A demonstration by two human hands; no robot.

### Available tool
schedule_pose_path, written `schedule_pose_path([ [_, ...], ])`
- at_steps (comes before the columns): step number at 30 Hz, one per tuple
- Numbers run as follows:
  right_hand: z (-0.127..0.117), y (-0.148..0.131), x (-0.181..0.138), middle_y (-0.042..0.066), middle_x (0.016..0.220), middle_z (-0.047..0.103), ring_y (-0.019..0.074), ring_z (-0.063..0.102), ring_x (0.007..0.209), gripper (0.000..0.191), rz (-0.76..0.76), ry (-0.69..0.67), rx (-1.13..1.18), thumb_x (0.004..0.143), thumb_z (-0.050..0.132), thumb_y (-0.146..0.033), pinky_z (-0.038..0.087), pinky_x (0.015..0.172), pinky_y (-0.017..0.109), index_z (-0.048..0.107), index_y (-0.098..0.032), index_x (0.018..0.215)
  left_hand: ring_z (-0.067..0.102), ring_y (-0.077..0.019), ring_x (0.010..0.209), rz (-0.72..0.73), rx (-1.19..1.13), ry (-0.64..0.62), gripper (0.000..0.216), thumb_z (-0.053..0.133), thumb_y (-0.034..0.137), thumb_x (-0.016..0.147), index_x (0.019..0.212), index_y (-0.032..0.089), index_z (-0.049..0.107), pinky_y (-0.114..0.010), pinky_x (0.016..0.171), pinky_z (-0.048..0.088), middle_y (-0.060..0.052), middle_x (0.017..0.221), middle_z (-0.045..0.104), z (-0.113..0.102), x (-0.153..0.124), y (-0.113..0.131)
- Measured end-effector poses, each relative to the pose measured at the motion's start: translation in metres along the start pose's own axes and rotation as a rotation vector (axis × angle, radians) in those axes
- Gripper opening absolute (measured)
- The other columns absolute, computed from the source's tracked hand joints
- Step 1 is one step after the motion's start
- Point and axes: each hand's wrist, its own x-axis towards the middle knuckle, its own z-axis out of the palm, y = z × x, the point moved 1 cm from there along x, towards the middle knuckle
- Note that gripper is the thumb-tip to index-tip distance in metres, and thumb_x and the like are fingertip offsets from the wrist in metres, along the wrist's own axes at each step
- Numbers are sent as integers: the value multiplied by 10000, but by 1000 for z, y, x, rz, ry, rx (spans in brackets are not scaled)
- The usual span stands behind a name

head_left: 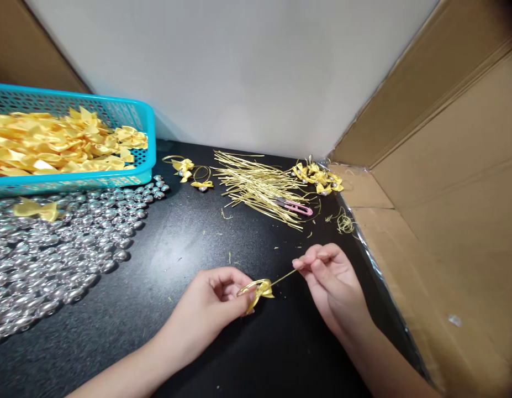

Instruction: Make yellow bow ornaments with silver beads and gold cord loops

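Observation:
Between thumb and fingers, my left hand (222,298) holds a gold ring with a yellow ribbon bow (264,290) on it, just above the black table. A thin gold cord (284,277) runs from the bow up to my right hand (332,282), whose thumb and fingertips pinch its far end. The cord looks taut. Beyond the hands lies a loose pile of cut gold cords (256,182), with a pink-handled snipper (295,207) resting on its near right side.
A turquoise basket (150,138) of yellow bows stands at the left. Many silver beads (82,243) spread before it, one loose bow (36,209) on top. Finished-looking bow rings (202,179) lie behind, more bow pieces (317,177) at the right. Cardboard (454,143) walls the right side.

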Motion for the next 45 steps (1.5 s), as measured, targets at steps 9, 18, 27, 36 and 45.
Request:
schedule_pose_path([
  [9, -2, 7, 1, 32, 916, 768, 180, 741, 748, 229, 115, 1, -162, 833, 702, -324, 568, 794, 355, 498, -222, 828, 458, -116, 587, 102, 95, -7, 175, 680, 321, 750, 718, 153, 641, -220, 550, 351, 10, 635, 583, 1, -3, -3],
  [18, -5, 12, 3, 47, 804, 767, 199, 748, 770, 190, 168, -7, -225, 766, 765, -317, 592, 802, 351, 666, -175, 844, 521, -166, 683, 137, 264, 4, 243, 593, 395, 851, 806, 172, 680, -248, 616, 408, -26, 724, 639, 1, -7, -7],
  [27, -1, 16, 0, 56, 952, 771, 202, 736, 896, 125, 217, -71, -199, 782, 757, -295, 568, 888, 372, 721, -189, 838, 583, -162, 675, 78, 201, -97, 293, 563, 402, 879, 1040, 178, 663, -232, 579, 465, -26, 761, 643, 5, -7, -8],
  [36, 0, 15, 1, 25, 809, 770, 186, 742, 771, 186, 206, 4, -93, 732, 793, -340, 583, 827, 371, 691, -200, 796, 592, -153, 618, 29, 129, -80, 245, 650, 375, 801, 871, 148, 707, -221, 534, 485, -25, 670, 644, 7, -7, -6],
  [45, 2, 8, -3, -17, 680, 757, 137, 724, 619, 101, 127, -57, 2, 736, 800, -277, 592, 680, 271, 712, -233, 757, 535, -141, 596, 44, 165, -30, 201, 665, 336, 762, 763, 136, 690, -231, 547, 427, -20, 631, 624, 6, -5, -5],
])
